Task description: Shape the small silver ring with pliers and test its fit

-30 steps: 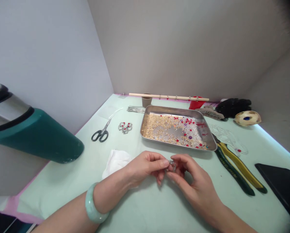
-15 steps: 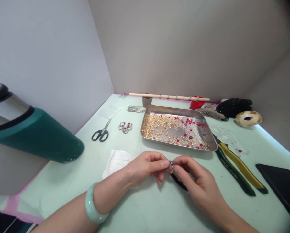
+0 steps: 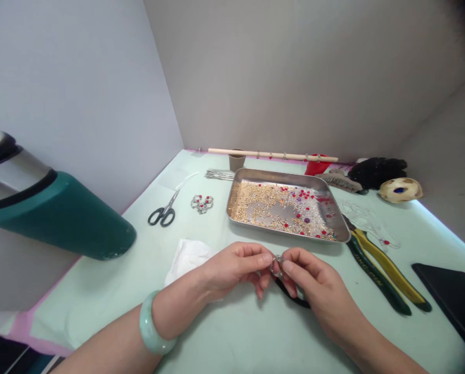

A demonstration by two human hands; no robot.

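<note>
Between my fingertips is a small silvery beaded ring [image 3: 276, 266]. My left hand [image 3: 242, 264], with a pale green bangle [image 3: 150, 324] on its wrist, pinches the ring's left side. From the right, the thumb and forefinger of my right hand [image 3: 313, 275] pinch its other side. Below the hands lies a black-handled tool [image 3: 292, 297], mostly hidden by my right hand. Just beyond sits a metal tray [image 3: 283, 236] of gold, clear, red and purple beads. A small group of beaded rings with red beads [image 3: 202, 204] lies left of the tray.
Scissors [image 3: 164, 210] and a white tissue [image 3: 188, 258] lie on the left, near a green bottle [image 3: 69, 218]. Green-yellow pliers [image 3: 384, 270] and a black flat object [image 3: 448, 301] are at right. Behind the tray, a wooden stick [image 3: 248, 154] carries several rings above a brown cup [image 3: 237, 162].
The ring has turned between my fingers and shows more of its round outline. My right hand has shifted slightly to the right; the left has hardly moved.
</note>
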